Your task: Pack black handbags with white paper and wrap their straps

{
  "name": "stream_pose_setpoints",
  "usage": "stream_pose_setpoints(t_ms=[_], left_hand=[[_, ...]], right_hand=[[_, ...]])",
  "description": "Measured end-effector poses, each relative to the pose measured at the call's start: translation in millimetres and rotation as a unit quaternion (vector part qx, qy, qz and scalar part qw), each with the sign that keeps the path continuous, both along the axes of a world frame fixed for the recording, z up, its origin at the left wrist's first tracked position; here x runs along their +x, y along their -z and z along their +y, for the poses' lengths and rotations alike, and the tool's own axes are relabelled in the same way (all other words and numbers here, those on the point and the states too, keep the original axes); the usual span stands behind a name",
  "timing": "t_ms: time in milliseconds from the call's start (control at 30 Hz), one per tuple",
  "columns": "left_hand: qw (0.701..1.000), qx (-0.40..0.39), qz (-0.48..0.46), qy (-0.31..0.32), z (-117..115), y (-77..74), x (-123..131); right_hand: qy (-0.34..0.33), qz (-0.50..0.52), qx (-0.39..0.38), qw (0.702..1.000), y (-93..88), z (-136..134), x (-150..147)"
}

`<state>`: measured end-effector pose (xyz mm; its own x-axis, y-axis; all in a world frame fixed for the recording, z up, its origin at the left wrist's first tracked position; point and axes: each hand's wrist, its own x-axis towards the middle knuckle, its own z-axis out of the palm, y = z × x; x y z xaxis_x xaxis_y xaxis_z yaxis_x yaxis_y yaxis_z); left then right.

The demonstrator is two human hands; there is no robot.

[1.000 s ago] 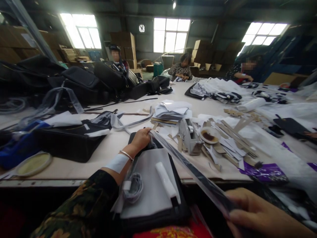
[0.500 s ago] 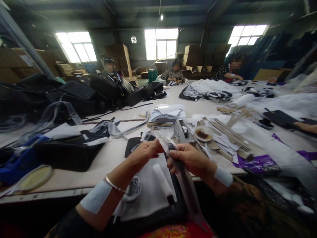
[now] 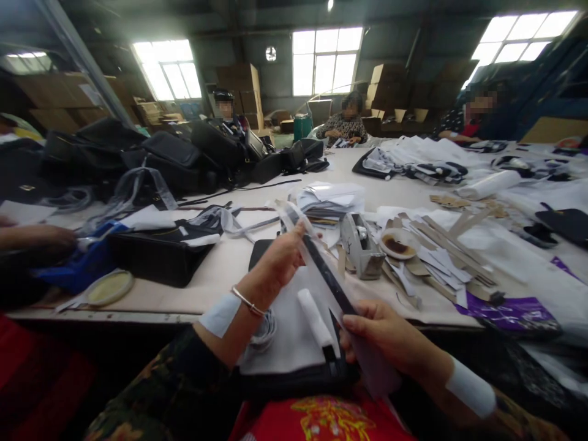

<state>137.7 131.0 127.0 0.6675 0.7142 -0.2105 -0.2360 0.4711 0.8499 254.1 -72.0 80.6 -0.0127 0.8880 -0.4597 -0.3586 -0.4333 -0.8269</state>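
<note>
A long dark strap in a clear plastic sleeve (image 3: 328, 277) runs slantwise between my hands. Higher up, my left hand (image 3: 285, 250) pinches it near its far end, where loose clear plastic sticks out. Lower and to the right, my right hand (image 3: 374, 334) grips it between thumb and fingers, and the rest of the strap hangs toward my lap. Beneath my hands lies a black bag (image 3: 294, 375) covered with a white sheet. On that sheet rest a white wrapped roll (image 3: 315, 318) and a coiled grey-white strap (image 3: 264, 331).
A tape dispenser (image 3: 362, 245) stands beyond my hands, beside a bowl of brown liquid (image 3: 399, 243) and card strips (image 3: 450, 251). Black bags (image 3: 184, 159) are heaped at left. A co-worker's hand (image 3: 50, 239) reaches in near a blue container (image 3: 82, 260). Other people sit across the table.
My hands have drawn apart along the strap: the left went up, the right came down and nearer. The view shifted, and a co-worker's arm now shows at the left.
</note>
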Motion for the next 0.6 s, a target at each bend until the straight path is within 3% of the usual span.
stream_pose_setpoints(t_ms=[133,233,333,500,600], left_hand=[[0.997,-0.022,0.035,0.061,-65,22.1,-8],[0.996,-0.032,0.053,0.062,-92,31.0,-19],[0.996,-0.016,0.059,0.061,-99,36.5,-26],[0.984,0.004,0.077,0.159,-101,48.1,-28],[0.982,0.023,0.063,0.174,-105,49.4,-27]], right_hand=[[-0.053,-0.020,0.009,0.998,3.1,-5,-5],[-0.083,-0.023,0.001,0.996,8.9,-9,-9],[-0.072,-0.020,0.007,0.997,9.0,-4,-13],[-0.066,-0.043,0.035,0.996,-1.6,15,-13],[-0.051,-0.056,0.049,0.996,-0.7,17,-13]])
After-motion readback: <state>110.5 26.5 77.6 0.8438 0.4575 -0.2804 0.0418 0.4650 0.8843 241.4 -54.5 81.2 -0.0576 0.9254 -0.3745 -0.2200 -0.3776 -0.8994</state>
